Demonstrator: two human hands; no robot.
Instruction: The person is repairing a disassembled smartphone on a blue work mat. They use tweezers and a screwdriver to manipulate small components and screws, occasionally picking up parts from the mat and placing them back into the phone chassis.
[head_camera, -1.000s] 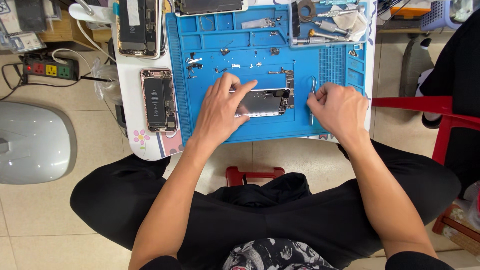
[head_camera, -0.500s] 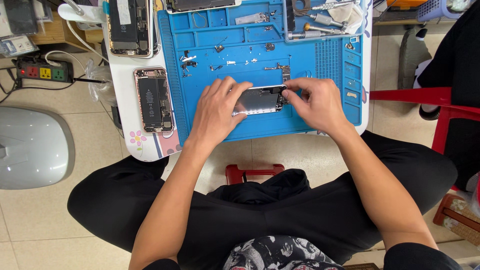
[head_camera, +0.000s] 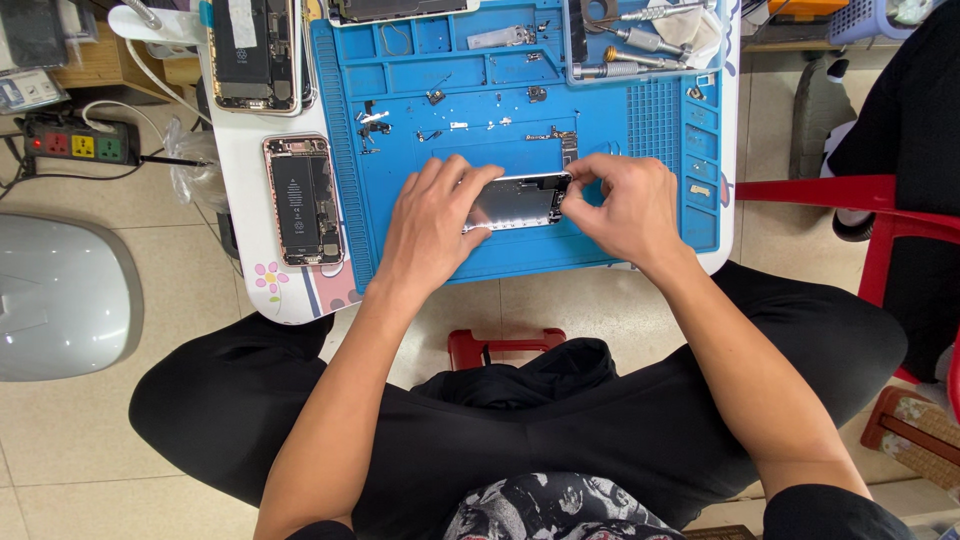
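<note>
Midway through, with left hand (head_camera: 432, 222) and right hand (head_camera: 622, 205) both clamped on the bare phone shell (head_camera: 520, 202) (screws (head_camera: 375, 122) loose on the mat (head_camera: 600, 120)).

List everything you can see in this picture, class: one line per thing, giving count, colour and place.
Mat: one, blue, on the table.
Table: one, white, under the mat.
Phone panel: one, silver, mid-mat, between both hands.
Open phones: two, dark insides, left of the mat.
Small parts: several, metal, on the mat above the panel.
Screwdrivers: a few, silver, tray at top right.
Power strip: one, dark, floor at left.
Stool: one, red, under the table.
Chair: one, red, right.
Left hand: on the panel's left.
Right hand: at its right end.
</note>
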